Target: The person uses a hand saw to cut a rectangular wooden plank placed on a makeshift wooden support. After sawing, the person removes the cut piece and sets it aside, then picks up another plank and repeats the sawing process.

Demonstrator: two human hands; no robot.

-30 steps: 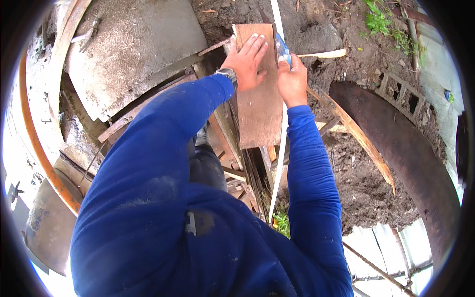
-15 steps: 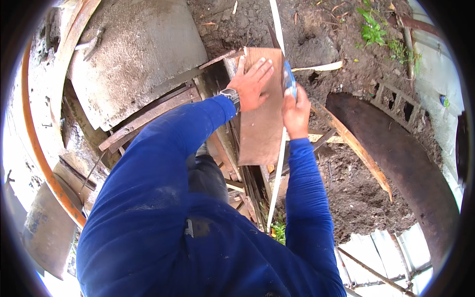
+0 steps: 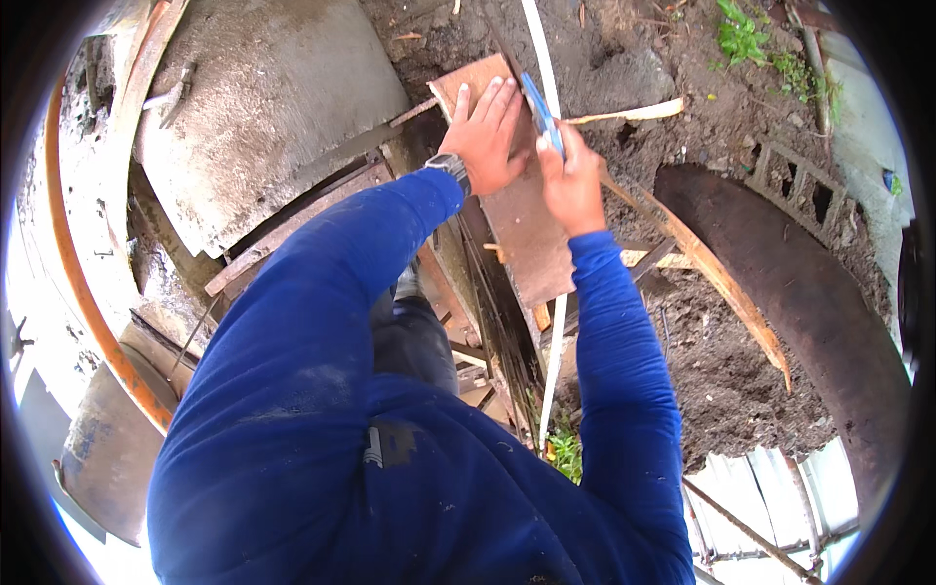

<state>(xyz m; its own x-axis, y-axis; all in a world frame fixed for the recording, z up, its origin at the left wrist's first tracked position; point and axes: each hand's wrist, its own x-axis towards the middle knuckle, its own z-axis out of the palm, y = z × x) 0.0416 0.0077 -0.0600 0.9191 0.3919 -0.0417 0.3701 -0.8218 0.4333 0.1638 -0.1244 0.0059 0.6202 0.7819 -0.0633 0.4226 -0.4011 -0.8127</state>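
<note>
My left hand [image 3: 483, 136] presses with outstretched fingers on a reddish-brown board [image 3: 522, 249], which lies slanted with its top end leaning left, over a narrow timber frame [image 3: 492, 327]. My right hand [image 3: 575, 180] is closed round a blue-handled tool [image 3: 536, 99], apparently a saw, held along the board's upper right edge; its blade is mostly hidden. A long white strip [image 3: 538, 34] passes under or beside the board.
A concrete slab [image 3: 253, 97] lies upper left, with an orange pipe [image 3: 102, 327] farther left. On the dirt at right are a split plank [image 3: 726, 283], a hollow block [image 3: 795, 180] and a dark curved sheet [image 3: 799, 302]. Pale corrugated sheeting [image 3: 741, 487] shows lower right.
Over the last second the board dipped toward me, then moved back up and turned anticlockwise. Both hands moved with it; my right hand stayed closed on the blue tool.
</note>
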